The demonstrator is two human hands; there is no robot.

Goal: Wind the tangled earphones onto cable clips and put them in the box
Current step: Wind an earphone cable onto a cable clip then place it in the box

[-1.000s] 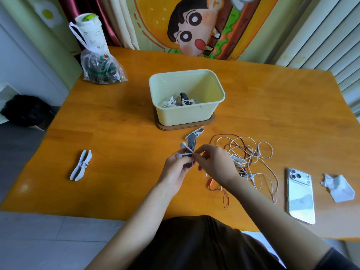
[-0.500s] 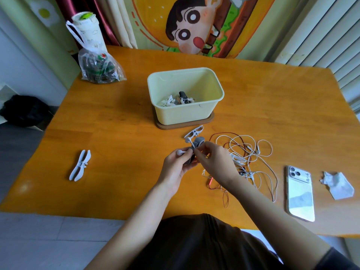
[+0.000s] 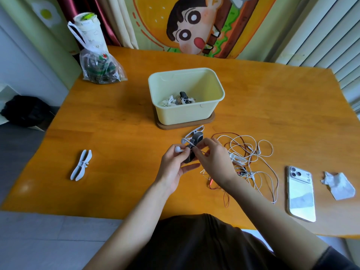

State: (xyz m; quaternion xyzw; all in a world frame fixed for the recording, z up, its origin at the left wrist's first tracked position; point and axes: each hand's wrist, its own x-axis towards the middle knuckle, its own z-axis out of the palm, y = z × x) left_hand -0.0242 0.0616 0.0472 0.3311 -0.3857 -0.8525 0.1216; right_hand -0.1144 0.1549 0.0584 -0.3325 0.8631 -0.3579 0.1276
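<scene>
I've got L hand point(image 3: 174, 165) gripping grey clip point(image 3: 198, 137), R hand point(image 3: 214, 160) pinching earbud cable point(image 3: 189, 144). Tangled earphones point(image 3: 251, 152) lie right on orange wood desk point(image 3: 116, 133); box point(image 3: 185, 114) behind, cartoon curtain point(image 3: 194, 26) at back.

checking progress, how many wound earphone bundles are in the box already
2 in view: a white bundle toward the left of the box, and one on a dark clip just right of it. The near wall may hide more.
</scene>
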